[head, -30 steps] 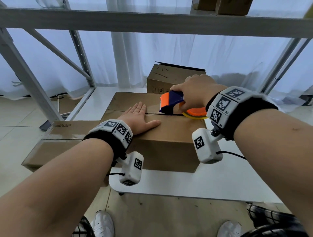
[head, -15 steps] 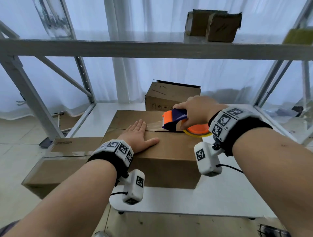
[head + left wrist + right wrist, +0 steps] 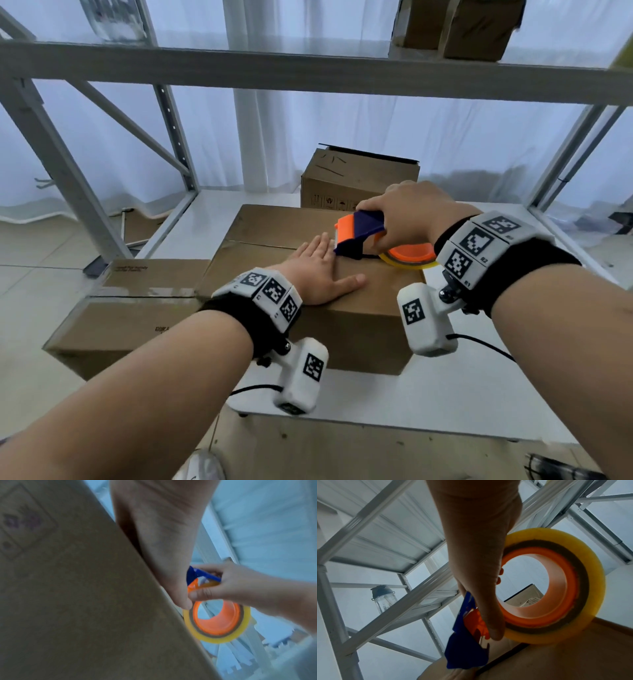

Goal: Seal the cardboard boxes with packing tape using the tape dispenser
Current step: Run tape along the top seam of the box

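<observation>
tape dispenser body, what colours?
Blue and orange tape dispenser, carrying a yellowish tape roll; clearest in the head view.

head view downward, wrist views upward, close

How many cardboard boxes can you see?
5. One under the left hand on the white table; one behind it; one lower at the left; two on the top shelf. Others may be hidden.
</observation>
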A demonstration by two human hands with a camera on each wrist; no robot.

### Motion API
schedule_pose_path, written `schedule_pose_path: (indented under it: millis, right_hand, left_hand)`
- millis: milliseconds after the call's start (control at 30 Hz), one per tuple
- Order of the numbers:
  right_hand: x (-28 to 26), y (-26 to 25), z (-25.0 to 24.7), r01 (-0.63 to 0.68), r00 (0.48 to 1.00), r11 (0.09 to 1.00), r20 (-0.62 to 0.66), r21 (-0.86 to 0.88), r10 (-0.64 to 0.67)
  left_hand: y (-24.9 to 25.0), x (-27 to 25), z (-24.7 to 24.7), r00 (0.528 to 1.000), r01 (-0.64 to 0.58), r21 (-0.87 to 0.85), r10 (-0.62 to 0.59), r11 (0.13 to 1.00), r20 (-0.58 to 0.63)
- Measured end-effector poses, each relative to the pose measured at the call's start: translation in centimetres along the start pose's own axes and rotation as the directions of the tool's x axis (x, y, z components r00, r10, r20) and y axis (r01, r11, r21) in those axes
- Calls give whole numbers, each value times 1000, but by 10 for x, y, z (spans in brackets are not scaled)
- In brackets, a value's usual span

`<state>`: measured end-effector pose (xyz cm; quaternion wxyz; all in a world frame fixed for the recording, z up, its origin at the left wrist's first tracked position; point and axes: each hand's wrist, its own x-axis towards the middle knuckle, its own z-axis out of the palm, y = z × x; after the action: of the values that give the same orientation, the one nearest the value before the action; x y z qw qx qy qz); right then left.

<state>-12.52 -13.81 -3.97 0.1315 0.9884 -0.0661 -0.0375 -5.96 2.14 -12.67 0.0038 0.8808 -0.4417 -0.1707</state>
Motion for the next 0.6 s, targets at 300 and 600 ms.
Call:
schedule_pose_path:
  millis: [300,600]
  right_hand:
    - [-2,5,-1,-4,1000,999,-10,50,5]
    - [-3,-3,-2,17,1000,999,-1,-48,-17]
  left_hand:
    - [-27,4,-14,990,60,2,-59,998,-129]
    - [-21,15,-12,983,30,49,-20,998,-182]
